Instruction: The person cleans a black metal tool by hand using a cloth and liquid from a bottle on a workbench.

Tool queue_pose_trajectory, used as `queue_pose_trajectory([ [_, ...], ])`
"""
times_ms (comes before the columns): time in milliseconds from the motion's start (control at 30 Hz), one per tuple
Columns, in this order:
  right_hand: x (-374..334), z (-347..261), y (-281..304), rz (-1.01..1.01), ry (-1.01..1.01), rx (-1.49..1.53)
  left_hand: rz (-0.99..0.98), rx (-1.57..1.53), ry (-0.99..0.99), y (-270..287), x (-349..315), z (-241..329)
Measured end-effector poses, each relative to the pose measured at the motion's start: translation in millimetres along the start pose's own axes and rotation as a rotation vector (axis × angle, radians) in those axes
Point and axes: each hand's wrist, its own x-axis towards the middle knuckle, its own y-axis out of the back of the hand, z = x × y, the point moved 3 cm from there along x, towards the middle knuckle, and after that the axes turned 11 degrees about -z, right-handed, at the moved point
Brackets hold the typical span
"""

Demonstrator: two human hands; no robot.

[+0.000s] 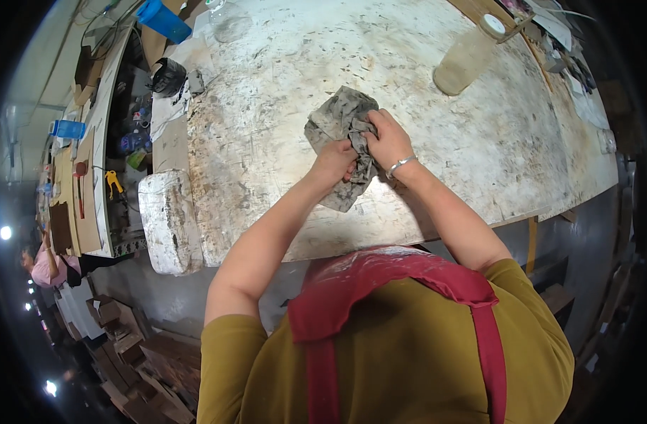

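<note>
A grey, stained rag (340,113) lies crumpled between my hands over the worktable (267,127). My left hand (333,162) is closed on its lower left part, the fingers curled into the folds. On the upper right side, my right hand (390,141) grips the bunched cloth with bent fingers; a silver bracelet (401,167) circles that wrist. Part of the rag hangs below my left hand. Whether anything is inside the folds is hidden.
At the table's right stands a cloudy bottle (465,63) with a white lid. Far left are a blue container (164,21) and a black-wrapped cup (168,77). A white stained block (169,222) sits at the left edge. Another person (51,265) is in the left background.
</note>
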Motion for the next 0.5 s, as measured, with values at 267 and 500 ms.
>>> queue_pose_trajectory([
  [267, 2, 1, 5, -0.079, -0.058, -0.015, -0.084, 0.054, 0.089, 9, -51, -18],
  [500, -14, 44, 5, -0.081, -0.159, 1.190, -0.020, -0.020, -0.001, 6, -44, 14],
])
